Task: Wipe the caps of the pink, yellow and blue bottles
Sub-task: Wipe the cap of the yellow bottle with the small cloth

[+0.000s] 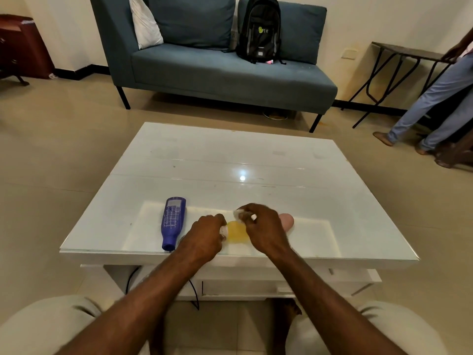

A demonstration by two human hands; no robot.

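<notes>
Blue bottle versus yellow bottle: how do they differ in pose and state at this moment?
The blue bottle lies alone and untouched, in full view; the yellow bottle sits between the left hand and right hand, mostly hidden. The blue bottle's cap points toward the person; the yellow bottle's cap cannot be made out. The right hand pinches something white above the yellow bottle, nothing near the blue one. Both are on the white table.

The black backpack point(258, 29), on the sofa far beyond the hands, bears pale letters "PTIT" beside a yellow-green dot. The blue bottle point(172, 222), just left of the left hand point(203, 239), carries a white label too small to read.
</notes>
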